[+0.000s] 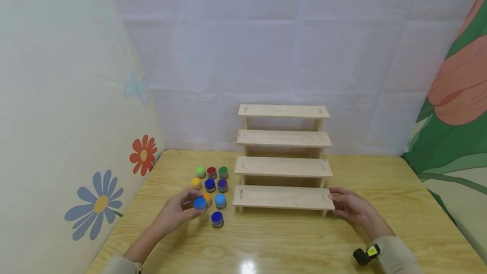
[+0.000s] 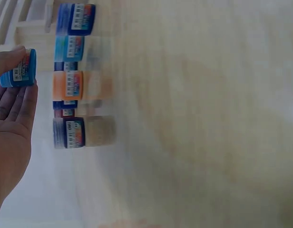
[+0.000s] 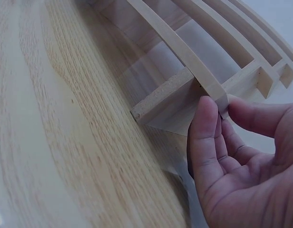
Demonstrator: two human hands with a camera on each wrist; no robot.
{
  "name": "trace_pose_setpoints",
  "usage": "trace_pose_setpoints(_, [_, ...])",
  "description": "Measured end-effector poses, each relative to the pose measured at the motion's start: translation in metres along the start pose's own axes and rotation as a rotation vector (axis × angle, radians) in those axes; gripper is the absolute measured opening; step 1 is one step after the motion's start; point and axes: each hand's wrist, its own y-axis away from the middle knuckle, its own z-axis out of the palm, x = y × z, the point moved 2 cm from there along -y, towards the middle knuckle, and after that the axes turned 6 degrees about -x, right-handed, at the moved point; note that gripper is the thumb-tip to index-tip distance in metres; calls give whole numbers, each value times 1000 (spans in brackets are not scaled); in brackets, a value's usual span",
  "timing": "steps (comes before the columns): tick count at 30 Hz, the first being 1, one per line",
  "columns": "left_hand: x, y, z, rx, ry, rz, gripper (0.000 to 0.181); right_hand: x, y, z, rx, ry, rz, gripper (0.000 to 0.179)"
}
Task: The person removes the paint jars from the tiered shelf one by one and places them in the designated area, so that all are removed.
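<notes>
My left hand (image 1: 179, 211) pinches a small paint jar with a blue lid (image 1: 200, 203) between thumb and fingers. In the left wrist view that blue jar (image 2: 27, 69) shows a printed label. Beside it stand an orange-lidded jar (image 1: 207, 199), a light blue jar (image 1: 220, 201) and, nearer the front, a dark blue jar (image 1: 217, 219). At the other side, my right hand (image 1: 351, 207) grips the right end of the lowest step of a wooden tiered stand (image 1: 281, 197). The right wrist view shows the thumb above and fingertips below that board's end (image 3: 215, 95).
Several more jars, among them light green (image 1: 200, 171), dark red (image 1: 211, 172) and green (image 1: 223, 172), stand left of the stand on the wooden table (image 1: 281, 240). A white cloth (image 1: 213, 54) hangs behind. Flower-painted panels (image 1: 99, 206) rise at both sides.
</notes>
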Motion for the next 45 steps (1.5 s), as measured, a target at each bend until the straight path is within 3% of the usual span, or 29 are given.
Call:
trace_pose_setpoints(13, [-19,8,10,-45,-1,-25,41,0,2,0,-11,-10,-6,17])
trace_pose_setpoints(18, [-24,8,13,-61,5,-67,40,1,2,-1,-26,-8,-9,19])
trace_pose_setpoints(30, [-28,8,15,-22,-27,-137,38,1,0,-1,-12,6,-1,20])
trace_pose_setpoints(40, [-30,9,15,-31,-50,-112,41,1,0,0,-5,18,-4,26])
trace_pose_setpoints(45, [-23,9,7,-43,-56,-86,43,1,-1,-2,47,113,9,47])
